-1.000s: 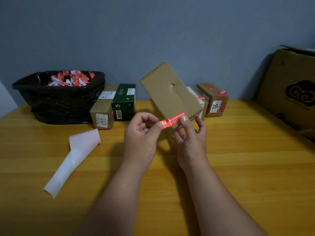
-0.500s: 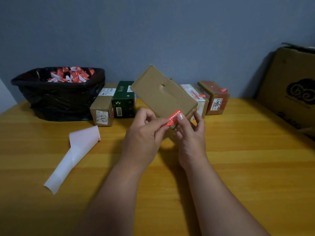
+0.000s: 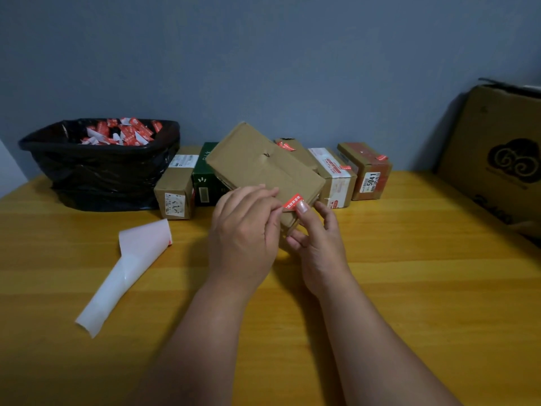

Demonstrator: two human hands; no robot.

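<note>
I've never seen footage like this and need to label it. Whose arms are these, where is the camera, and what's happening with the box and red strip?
There is no machine: a person wears a wide-angle camera on the head, looking down at their own arms. The right hand grips a tilted cardboard box, thumb on a red sticker at its near edge. The left hand pinches the sticker's other end. On the wooden table lie a curled white sheet, a row of small boxes and a black bag holding red-and-white scraps. A large carton stands at the right.
</note>
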